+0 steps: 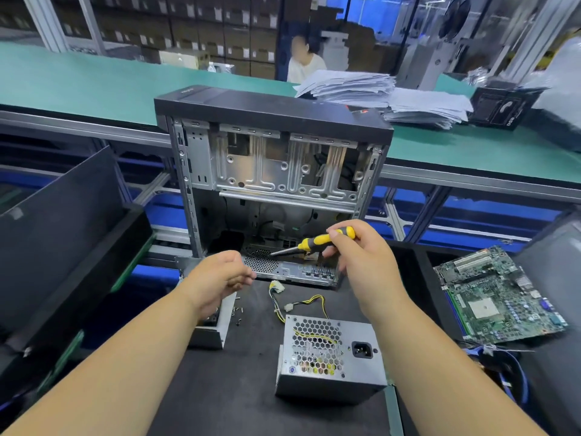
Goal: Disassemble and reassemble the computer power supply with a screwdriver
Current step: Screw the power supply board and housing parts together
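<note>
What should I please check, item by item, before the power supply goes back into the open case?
1. Yellow-and-black screwdriver in the right hand: ok.
2. Left hand free: cannot tell; its fingers are curled, perhaps round a screw.
3. Grey metal power supply box out of the black tower case, on the dark mat: ok.
4. Its yellow-and-black cable bundle lying free of the case: ok.
5. Small loose screws at hand on the mat: ok; count cannot tell.
6. Empty mounting bay inside the case: cannot tell.

Long green-topped bench [94, 86], stacked cartons [201, 29] behind, blue-lit windows [367, 14]
</note>
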Demonstrator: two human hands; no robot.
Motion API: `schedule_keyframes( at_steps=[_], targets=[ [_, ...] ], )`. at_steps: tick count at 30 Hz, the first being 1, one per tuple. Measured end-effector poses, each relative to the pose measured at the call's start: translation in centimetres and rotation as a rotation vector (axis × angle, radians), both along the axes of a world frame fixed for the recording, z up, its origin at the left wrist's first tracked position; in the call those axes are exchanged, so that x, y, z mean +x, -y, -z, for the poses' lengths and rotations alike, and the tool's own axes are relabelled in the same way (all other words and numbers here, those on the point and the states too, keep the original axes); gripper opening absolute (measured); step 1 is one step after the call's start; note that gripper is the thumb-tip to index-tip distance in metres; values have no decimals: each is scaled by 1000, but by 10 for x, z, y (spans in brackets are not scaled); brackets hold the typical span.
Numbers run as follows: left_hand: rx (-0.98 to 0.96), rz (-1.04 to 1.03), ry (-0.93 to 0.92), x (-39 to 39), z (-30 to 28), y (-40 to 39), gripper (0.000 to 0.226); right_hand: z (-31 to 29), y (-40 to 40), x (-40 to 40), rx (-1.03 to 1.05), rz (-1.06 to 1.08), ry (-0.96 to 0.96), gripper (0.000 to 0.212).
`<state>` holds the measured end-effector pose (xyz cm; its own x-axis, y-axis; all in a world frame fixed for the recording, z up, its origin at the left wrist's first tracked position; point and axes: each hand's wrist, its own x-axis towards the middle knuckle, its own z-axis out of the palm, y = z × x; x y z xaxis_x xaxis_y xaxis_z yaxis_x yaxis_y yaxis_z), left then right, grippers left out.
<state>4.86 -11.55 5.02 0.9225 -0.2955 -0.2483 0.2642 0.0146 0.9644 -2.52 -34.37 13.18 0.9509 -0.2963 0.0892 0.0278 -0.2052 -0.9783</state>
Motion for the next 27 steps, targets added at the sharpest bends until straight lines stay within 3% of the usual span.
schedule_keyframes(
  at_steps=[4, 9, 19, 24, 27],
  targets=[
    [-251, -16, -53, -16, -13, 10, 12, -9, 7, -15, 53, 5, 94, 11],
    [-396, 5, -101, -35, -21, 27, 16, -16, 16, -34, 56, -32, 150, 13],
    [-387, 4, -135, -60, -24, 60, 8, -13, 38, -60, 46, -21, 172, 12],
    [-376, 20, -135, -70, -30, 74, 17, -13, 50, -70, 57, -24, 187, 12],
    [-303, 20, -78, -74, -32, 80, 7, -15, 57, -75, 5, -31, 175, 14]
  ],
)
